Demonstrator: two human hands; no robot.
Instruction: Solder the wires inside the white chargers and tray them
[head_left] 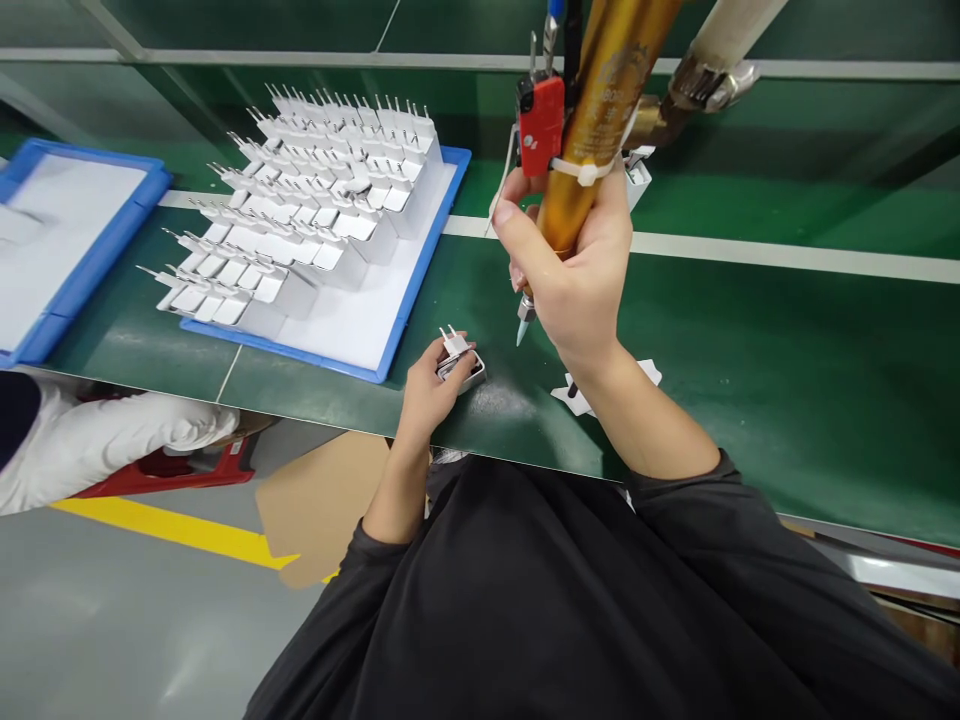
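1. Near the edge of the green bench [787,390], the left hand [430,392] clasps a white plug casing [478,374]; a loose hold could drop it.
2. The right hand [574,285] grips a gold tool [600,110] (its tip [523,328] clear of the casing); a wandering aim could scratch it.

The left hand [431,390] is pinching low; the right hand [574,280] is gripping higher; bare forearms [645,410] are slanting inward.
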